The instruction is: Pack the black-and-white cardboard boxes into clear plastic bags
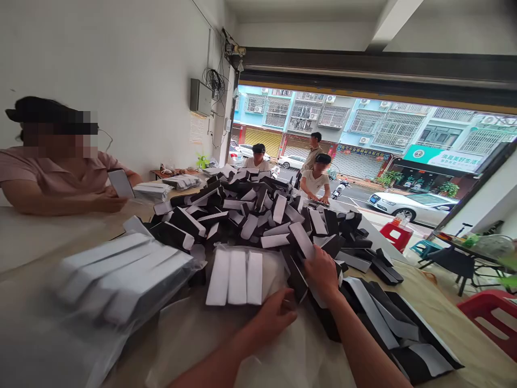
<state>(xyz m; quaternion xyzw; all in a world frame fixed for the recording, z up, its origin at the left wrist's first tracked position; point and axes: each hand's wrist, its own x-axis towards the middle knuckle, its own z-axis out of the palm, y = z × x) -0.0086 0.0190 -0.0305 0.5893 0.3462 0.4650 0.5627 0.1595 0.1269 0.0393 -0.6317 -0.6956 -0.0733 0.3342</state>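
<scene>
A large heap of black boxes with white bands (242,210) covers the table. My right hand (323,272) presses on the heap's near edge, its fingers closed on a black box (296,275). My left hand (278,315) sits just below that box, beside a clear plastic bag holding white-banded boxes (236,277). Its fingers are curled, and what they touch is unclear. A larger clear bag of boxes (121,275) lies to the left, and more black boxes with white strips (388,334) lie right of my right forearm.
A person in a pink shirt (60,178) at the left table edge holds a white box (120,183). Another person (313,183) works across the heap. Red stools (490,318) stand on the floor at right. Beyond the open shopfront (323,140) lies a street with parked cars.
</scene>
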